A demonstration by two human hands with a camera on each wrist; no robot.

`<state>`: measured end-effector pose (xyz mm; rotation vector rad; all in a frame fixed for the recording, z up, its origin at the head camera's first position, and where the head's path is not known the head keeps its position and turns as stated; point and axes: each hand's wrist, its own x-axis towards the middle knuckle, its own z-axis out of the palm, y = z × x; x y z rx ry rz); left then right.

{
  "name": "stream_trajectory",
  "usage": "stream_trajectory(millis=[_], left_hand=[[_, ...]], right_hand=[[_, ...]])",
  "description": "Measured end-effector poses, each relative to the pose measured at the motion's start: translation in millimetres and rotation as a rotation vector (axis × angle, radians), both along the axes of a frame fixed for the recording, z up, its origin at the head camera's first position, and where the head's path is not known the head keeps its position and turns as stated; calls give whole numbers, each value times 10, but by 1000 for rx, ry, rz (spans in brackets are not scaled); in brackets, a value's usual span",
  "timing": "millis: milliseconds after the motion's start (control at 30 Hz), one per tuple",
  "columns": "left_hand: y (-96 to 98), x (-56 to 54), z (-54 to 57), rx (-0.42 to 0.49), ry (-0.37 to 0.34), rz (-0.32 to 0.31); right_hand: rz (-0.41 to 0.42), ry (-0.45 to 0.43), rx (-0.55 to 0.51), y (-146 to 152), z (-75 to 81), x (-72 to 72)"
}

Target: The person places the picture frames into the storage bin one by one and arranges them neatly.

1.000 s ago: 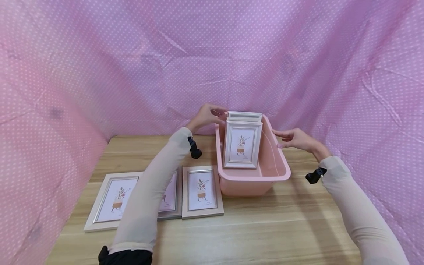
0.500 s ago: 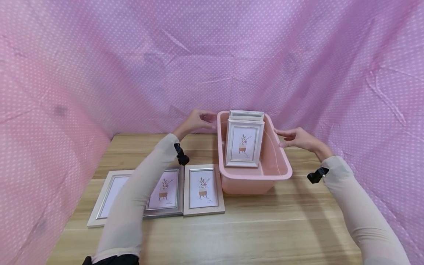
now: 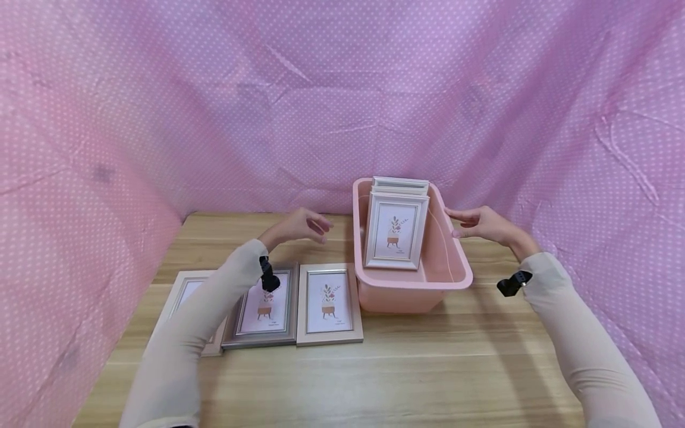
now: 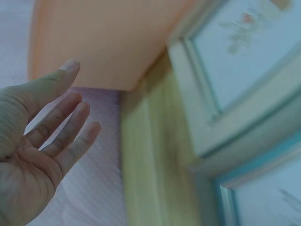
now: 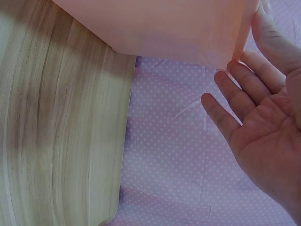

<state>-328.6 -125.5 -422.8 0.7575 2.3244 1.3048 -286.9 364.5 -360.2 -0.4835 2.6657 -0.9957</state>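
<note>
A pink plastic bin (image 3: 414, 300) stands on the table with several picture frames (image 3: 397, 232) leaning upright in it, one behind another. To the left of the bin hovers my left hand (image 3: 299, 227), holding nothing, its fingers loosely bent; the left wrist view has this hand (image 4: 37, 155) apart from the bin's wall (image 4: 99, 42). My right hand (image 3: 484, 226) touches the bin's right rim with extended fingers, and in the right wrist view its thumb and fingertips lie at the bin's edge (image 5: 188, 28). Below my left hand lie a dark silver picture frame (image 3: 264, 318) and a cream one (image 3: 330, 303).
Farther left is a pale picture frame (image 3: 184, 284), partly covered by my left sleeve (image 3: 192, 333). The wooden table (image 3: 407, 374) ends at the back against a pink dotted cloth (image 3: 332, 119), which also hangs along both sides.
My left hand has drawn away from the frames at the bin's left rim, moving left and toward me. The right hand has stayed at the right rim.
</note>
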Motion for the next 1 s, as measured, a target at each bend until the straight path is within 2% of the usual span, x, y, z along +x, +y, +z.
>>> stream_trajectory(millis=[167, 467, 700, 1000], left_hand=[[-137, 108, -161, -54, 3, -66], [-252, 245, -336, -158, -20, -53], [-277, 229, -440, -202, -36, -63], [-278, 182, -573, -184, -79, -79]], right_hand=[[0, -13, -11, 3, 6, 3], [-6, -31, -7, -6, 9, -8], [-4, -23, -8, -8, 17, -2], [5, -17, -19, -9, 19, 7]])
